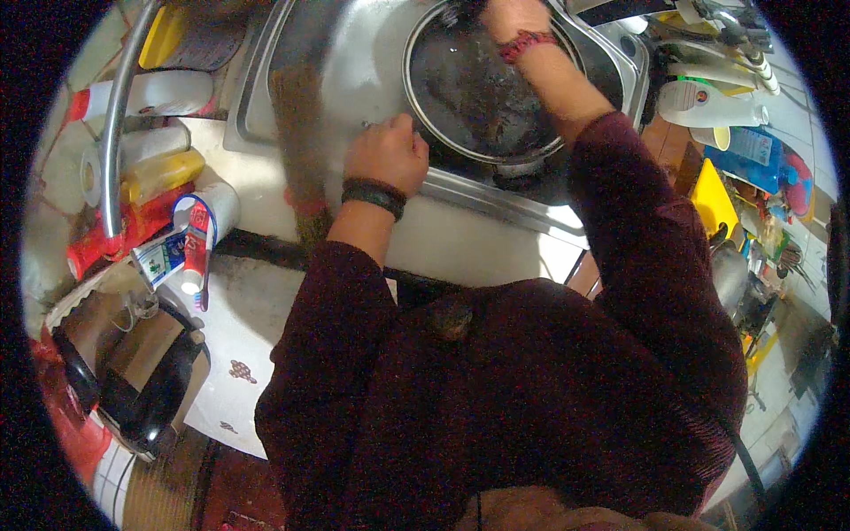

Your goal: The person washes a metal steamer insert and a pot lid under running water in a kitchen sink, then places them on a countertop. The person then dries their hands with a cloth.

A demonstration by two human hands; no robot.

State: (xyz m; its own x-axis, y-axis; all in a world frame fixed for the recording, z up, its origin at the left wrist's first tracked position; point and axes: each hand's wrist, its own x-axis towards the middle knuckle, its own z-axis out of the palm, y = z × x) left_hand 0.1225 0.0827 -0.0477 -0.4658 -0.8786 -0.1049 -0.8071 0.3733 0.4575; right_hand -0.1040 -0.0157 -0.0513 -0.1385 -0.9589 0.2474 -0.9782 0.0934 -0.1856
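Observation:
A large round dark pan [488, 99] with a pale metal rim sits in the stainless steel sink [355, 56]. Its inside is dark and shiny, with blotches. My left hand [390, 156], wearing a dark wristband, is by the pan's lower left rim. Its fingers are curled in, and whatever they may enclose is hidden. At the top edge of the picture, my right hand [514, 16] reaches over the far part of the pan. A red woven bracelet [526, 46] circles that wrist. The fingers are cut off by the frame.
A brown blurred strip, perhaps a straw brush [297, 133], crosses the sink's left edge. On the left stand a cup [219, 206] with toothpaste tubes, a white bottle [149, 94] and a curved metal tube [123, 119]. To the right are a white jug [707, 104] and a blue bottle [747, 159].

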